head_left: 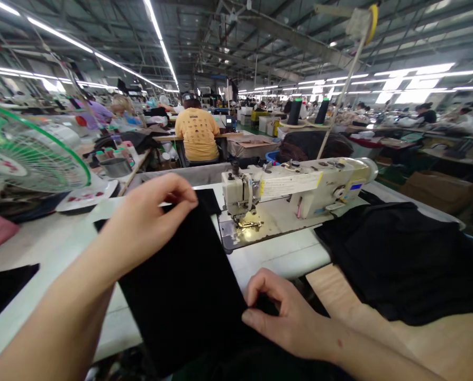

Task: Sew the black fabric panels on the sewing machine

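A black fabric panel (184,275) hangs between my two hands in front of the sewing machine. My left hand (153,211) pinches its upper edge between thumb and fingertips. Lower down, my right hand (280,309) has thumb and forefinger closed on the panel's right edge. Just beyond the panel stands the white sewing machine (292,188), its lit needle area (248,225) uncovered by the cloth. Another piece of black fabric (208,201) lies flat on the table behind my left hand. The panel's bottom end fades into dark clothing and cannot be made out.
A heap of black fabric (407,259) rests to the right on a tan board (351,291). At the left are a green-rimmed fan (34,153) and more black cloth (6,291). A co-worker in a yellow shirt (199,135) sits ahead. A thread stand pole (342,100) rises behind the machine.
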### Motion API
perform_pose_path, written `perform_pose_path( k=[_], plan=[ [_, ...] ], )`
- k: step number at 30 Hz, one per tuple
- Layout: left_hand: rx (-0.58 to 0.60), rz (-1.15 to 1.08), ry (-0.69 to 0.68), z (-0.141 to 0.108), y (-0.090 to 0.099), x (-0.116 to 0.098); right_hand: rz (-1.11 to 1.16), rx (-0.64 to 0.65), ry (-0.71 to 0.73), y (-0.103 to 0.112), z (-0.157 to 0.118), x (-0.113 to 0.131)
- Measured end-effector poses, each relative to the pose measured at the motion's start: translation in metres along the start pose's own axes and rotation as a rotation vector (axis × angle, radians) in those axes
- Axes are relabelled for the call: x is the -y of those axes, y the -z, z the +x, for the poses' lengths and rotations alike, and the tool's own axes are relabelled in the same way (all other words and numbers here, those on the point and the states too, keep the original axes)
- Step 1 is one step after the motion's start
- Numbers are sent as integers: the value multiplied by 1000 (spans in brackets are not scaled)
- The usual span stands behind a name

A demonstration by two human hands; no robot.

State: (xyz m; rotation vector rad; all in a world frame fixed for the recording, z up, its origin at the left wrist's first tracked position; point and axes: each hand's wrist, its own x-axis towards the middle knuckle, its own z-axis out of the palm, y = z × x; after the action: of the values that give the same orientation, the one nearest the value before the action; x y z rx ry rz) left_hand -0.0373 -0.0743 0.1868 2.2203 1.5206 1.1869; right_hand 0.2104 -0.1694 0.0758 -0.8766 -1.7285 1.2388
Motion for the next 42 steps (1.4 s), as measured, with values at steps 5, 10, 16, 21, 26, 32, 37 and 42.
perform_pose_path(
  k=[5, 10, 16, 21, 26, 32, 37, 42],
  plan=[
    [406, -94, 91, 28, -106, 61, -269, -88, -29, -9, -4, -64],
    [367, -150, 121, 2, -169, 110, -714, 34, 320, 7, -5, -102],
    [308, -177, 143, 2, -182, 120, -1112, 69, 497, 20, -1, -100],
    [318, -206, 230, 26, -201, 129, -1073, 28, 494, 18, 9, -104],
    [322, -189, 257, 38, -212, 135, -938, 0, 459, 17, 12, -110],
    [337, -95, 239, 37, -208, 129, -889, 34, 408, 19, 12, -110],
    [254, 73, 211, 24, -191, 98, -900, 57, 442, 21, 10, -107],
    [394, 116, -63, -58, -164, 49, -894, 85, 485, 26, 6, -102]
  ],
)
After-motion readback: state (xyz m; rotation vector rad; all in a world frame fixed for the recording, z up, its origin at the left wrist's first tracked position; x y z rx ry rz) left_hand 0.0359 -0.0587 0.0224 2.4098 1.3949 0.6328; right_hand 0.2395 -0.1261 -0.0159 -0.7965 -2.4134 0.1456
